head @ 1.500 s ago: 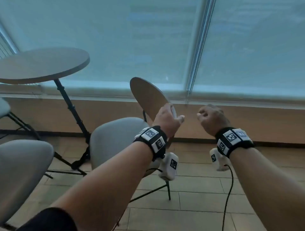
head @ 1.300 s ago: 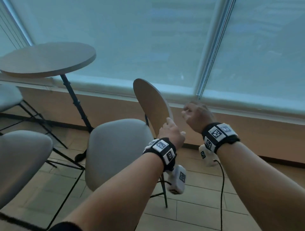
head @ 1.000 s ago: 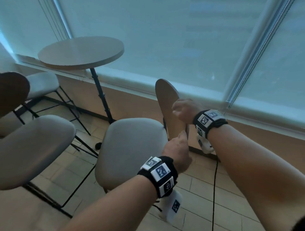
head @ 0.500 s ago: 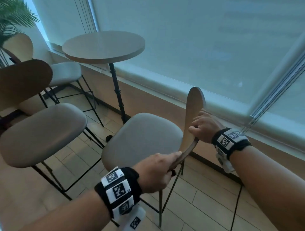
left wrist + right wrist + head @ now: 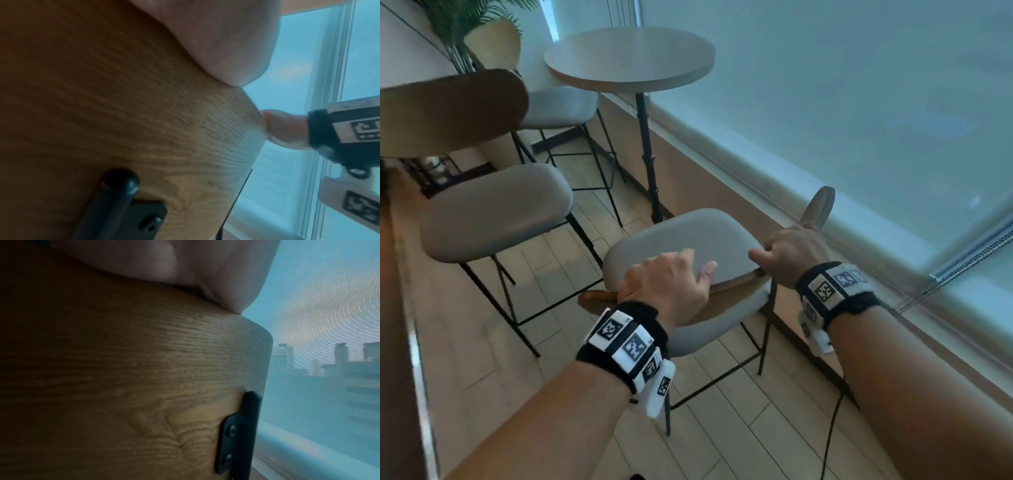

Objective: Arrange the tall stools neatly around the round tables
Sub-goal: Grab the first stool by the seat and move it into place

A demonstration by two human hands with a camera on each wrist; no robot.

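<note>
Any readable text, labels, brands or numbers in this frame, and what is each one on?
No words, brands or numbers can be read.
Left wristband: black-and-white square code tags, plus tiny print beside one tag, too small to read.
Right wristband: the same code tags, no legible letters.
Stool backrest, seat and round table: no markings.
</note>
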